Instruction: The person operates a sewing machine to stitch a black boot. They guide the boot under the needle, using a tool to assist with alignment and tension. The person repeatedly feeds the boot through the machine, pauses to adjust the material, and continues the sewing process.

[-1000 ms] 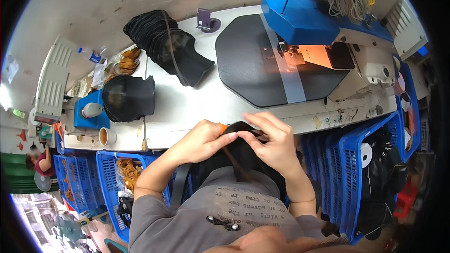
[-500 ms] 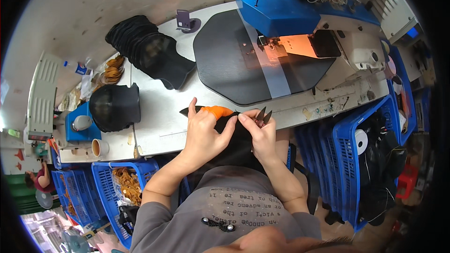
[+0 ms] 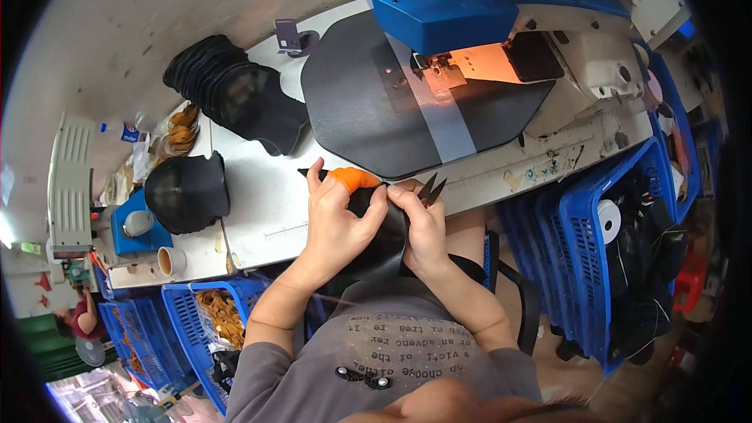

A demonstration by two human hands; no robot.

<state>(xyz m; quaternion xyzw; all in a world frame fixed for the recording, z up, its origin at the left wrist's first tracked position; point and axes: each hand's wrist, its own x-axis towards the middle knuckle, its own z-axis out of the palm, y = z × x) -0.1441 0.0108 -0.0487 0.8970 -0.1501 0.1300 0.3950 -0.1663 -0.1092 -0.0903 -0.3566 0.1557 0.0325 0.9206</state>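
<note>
In front of the board (image 3: 356, 110), left hand (image 3: 333, 215) and right hand (image 3: 419, 223) grips clamp black material (image 3: 384, 247); right holds snips (image 3: 437, 190).

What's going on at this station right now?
A person pinches the edge of a black piece between both hands, near the table's front edge and away from the lit sewing machine. The left hand has an orange cover on one finger; the right hand also holds dark, pointed blades, apparently snips. Two stacks of black pieces sit on the left of the table.
</note>
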